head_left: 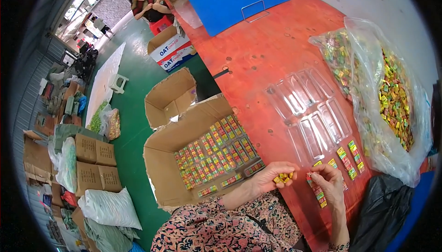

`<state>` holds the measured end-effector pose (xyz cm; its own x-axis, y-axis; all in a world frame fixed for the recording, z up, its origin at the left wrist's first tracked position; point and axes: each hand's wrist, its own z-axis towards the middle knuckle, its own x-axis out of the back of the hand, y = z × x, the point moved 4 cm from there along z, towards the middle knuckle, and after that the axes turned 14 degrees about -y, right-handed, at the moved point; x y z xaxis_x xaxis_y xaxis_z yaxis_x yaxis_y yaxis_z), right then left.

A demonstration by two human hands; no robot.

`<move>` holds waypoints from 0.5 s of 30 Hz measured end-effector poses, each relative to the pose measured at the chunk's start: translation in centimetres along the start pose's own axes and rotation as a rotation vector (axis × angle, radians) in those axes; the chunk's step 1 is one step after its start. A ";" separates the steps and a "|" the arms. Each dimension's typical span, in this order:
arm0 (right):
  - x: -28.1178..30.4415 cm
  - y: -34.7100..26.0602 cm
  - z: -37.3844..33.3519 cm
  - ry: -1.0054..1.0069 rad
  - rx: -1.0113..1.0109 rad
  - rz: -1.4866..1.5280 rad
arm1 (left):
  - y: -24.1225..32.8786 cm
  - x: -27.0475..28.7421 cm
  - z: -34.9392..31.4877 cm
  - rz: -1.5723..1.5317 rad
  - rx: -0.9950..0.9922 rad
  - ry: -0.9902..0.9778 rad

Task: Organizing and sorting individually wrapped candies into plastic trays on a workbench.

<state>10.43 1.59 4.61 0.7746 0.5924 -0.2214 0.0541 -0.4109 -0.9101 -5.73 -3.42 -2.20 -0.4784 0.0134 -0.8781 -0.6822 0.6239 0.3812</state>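
My left hand [267,178] is curled palm-up around several small yellow-wrapped cubes [283,178], just left of the other hand. Thumb and fingertips of my right hand [329,186] pinch a small red-wrapped cube [309,177] above a row of similar cubes [319,196]. Farther right, two more rows of red, yellow and green cubes [346,163] lie in long slots. Beyond the hands, a clear plastic tray [307,130] with several long compartments lies on the red tabletop [258,67]. My right hand partly hides the nearest rows.
A large clear bag of loose wrapped cubes [396,100] stands at the right, with a black plastic bag [384,206] nearer. Left of the table, an open cardboard box [159,160] holds filled trays. A blue panel [230,3] stands at the back; a person [149,5] sits beyond.
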 end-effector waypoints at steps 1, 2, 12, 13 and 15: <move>0.0 0.0 -0.1 0.007 -0.013 0.008 | 0.1 -0.5 0.1 -0.003 0.005 -0.001; -0.1 0.0 -0.2 0.017 -0.027 0.018 | 0.1 -0.9 0.2 0.061 0.038 0.003; 0.0 -0.8 1.5 0.098 0.185 -0.456 | 1.0 -2.0 1.2 0.180 0.102 0.134; 0.2 -1.1 1.2 0.140 0.157 -0.446 | 1.2 -2.3 1.4 0.185 0.076 0.123; 0.7 -1.2 1.6 0.077 0.141 -0.395 | 1.1 -1.9 1.9 0.180 0.051 0.115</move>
<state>9.89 3.55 4.97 0.7568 0.6296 0.1757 0.2733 -0.0606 -0.9600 -4.52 -1.22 -0.68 -0.6516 0.0407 -0.7575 -0.5529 0.6582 0.5109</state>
